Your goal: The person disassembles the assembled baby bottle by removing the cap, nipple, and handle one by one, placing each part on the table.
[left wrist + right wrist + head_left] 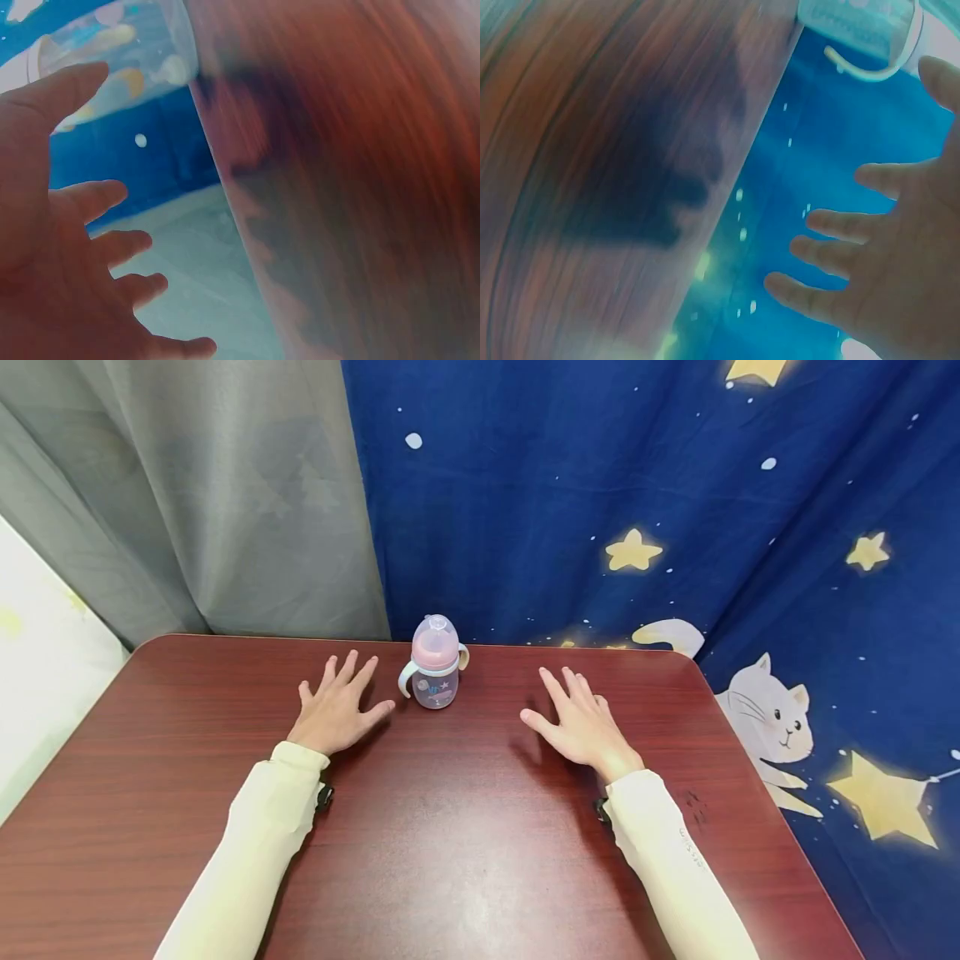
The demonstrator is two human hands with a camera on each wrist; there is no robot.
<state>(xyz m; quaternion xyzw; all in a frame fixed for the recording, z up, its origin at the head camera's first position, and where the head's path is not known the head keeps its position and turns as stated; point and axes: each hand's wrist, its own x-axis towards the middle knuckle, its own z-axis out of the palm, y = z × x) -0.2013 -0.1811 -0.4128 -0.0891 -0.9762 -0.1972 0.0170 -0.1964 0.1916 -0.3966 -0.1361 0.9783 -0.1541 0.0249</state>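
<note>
A baby bottle (435,662) with a pink collar, a clear domed cap and two pale side handles stands upright near the table's far edge. To its left is my left hand (339,708), fingers spread and thumb pointing toward the bottle, holding nothing. My right hand (579,722) is further off on the other side, also spread and holding nothing. In the left wrist view the clear bottle body (142,60) shows beyond the thumb. The right wrist view catches the bottle's lower part (859,26) and one curved handle (870,73) at the top.
A dark red wooden table (450,827) with rounded far corners lies under both hands. Behind it hang a grey curtain (277,502) and a blue curtain (525,502) with stars and a white cat. Pale sleeves cover both forearms, with a dark strap at each wrist.
</note>
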